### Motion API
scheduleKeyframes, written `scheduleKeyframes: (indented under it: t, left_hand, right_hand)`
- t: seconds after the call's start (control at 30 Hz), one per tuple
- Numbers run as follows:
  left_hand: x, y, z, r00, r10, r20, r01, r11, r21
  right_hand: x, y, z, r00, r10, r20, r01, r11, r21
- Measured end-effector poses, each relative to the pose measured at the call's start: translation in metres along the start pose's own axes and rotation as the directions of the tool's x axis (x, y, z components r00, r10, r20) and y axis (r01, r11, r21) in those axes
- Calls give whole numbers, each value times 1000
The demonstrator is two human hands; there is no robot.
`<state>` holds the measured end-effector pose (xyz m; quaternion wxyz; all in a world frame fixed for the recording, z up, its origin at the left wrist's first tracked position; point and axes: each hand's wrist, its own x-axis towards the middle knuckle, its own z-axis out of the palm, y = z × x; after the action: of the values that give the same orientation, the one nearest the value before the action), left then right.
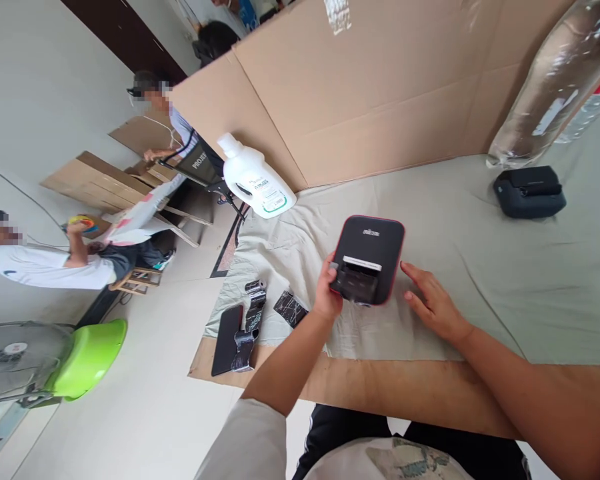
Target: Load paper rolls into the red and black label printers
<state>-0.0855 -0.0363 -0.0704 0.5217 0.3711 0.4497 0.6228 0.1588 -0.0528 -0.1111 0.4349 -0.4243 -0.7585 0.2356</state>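
Observation:
A small black printer-like device (370, 257) with a red edge sits on the grey cloth (505, 280) covering the table. My left hand (327, 293) grips its near left corner with the fingers curled on it. My right hand (430, 300) rests flat on the cloth just right of the device, fingers spread, fingertips close to its edge and holding nothing.
A white jug (255, 177) lies at the table's far left. A black phone (227, 339), a crumpled dark wrapper (250, 320) and a dark packet (290, 308) lie at the near left. Another black device (529, 191) and a plastic-wrapped roll (555, 80) are far right. Cardboard walls (380, 87) stand behind. Two people sit at left, near a green basin (87, 357).

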Motion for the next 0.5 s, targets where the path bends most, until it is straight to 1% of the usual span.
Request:
scheduleKeyframes:
  t: [0.03, 0.07, 0.13, 0.2, 0.27, 0.33, 0.37, 0.43, 0.5]
  left_hand:
    - [17, 4, -9, 994, -45, -98, 39, 997, -59]
    - [36, 10, -19, 979, -81, -188, 63, 993, -105]
    - [75, 25, -40, 945, -124, -303, 72, 981, -180]
    - [110, 42, -61, 908, -117, -402, 35, 978, -205]
    - [139, 57, -81, 857, -97, -506, 8, 985, -174]
    - [160, 69, -98, 811, -77, -580, 6, 992, -122]
    - [167, 73, -107, 796, -70, -602, 14, 995, -97]
    - [177, 79, -122, 775, -50, -630, 32, 999, -41]
    - [182, 84, -135, 767, -9, -642, 37, 999, 31]
  right_hand:
    - [-1, 1, 1, 999, -7, 42, 9, 999, -36]
    - [-1, 2, 3, 998, 2, 68, 3, 997, -71]
    - [-2, 4, 6, 996, 27, 88, -17, 993, -119]
    - [-3, 5, 9, 994, 22, 103, -8, 991, -133]
    - [-3, 6, 11, 994, 5, 106, 10, 991, -134]
    - [-3, 6, 12, 995, -3, 96, 17, 989, -144]
    - [-3, 5, 12, 996, -4, 92, 18, 989, -149]
    - [-2, 4, 12, 996, -4, 89, 18, 988, -154]
    - [-2, 3, 11, 996, 1, 93, 13, 988, -156]
